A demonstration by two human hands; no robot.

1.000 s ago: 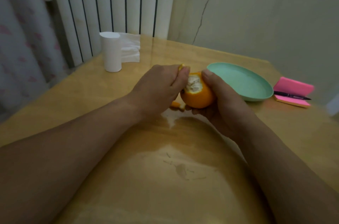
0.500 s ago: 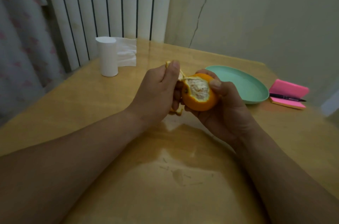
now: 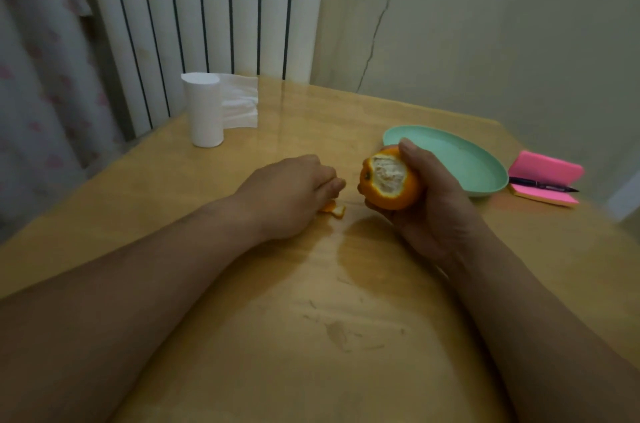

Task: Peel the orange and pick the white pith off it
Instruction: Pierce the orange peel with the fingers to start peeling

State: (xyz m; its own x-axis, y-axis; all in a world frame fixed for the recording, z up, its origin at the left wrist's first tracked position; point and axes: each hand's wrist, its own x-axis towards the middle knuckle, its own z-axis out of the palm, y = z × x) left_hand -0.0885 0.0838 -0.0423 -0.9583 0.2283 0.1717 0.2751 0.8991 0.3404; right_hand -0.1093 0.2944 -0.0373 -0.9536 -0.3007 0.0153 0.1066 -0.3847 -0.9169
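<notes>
My right hand (image 3: 433, 200) grips a partly peeled orange (image 3: 389, 180) just above the table, in front of the green plate. A patch of pale pith and flesh shows on the orange's upper left side, and orange rind still covers the rest. My left hand (image 3: 291, 194) is down on the wooden table (image 3: 242, 336), a little left of the orange, with its fingers curled and thumb against forefinger. Small pieces of orange peel (image 3: 333, 209) lie on the table, partly under that hand. I cannot make out whether the fingers still hold one.
A mint-green plate (image 3: 485, 173) sits right behind the orange. A pink notepad (image 3: 547, 176) with a black pen (image 3: 540, 185) lies at the right edge. A white tissue roll (image 3: 204, 110) stands at the back left, near the radiator. Scratches mark the table near me.
My left hand has pulled away from the orange and dropped to the table by the peel pieces. My right hand has turned the orange, so its bare patch faces up and left.
</notes>
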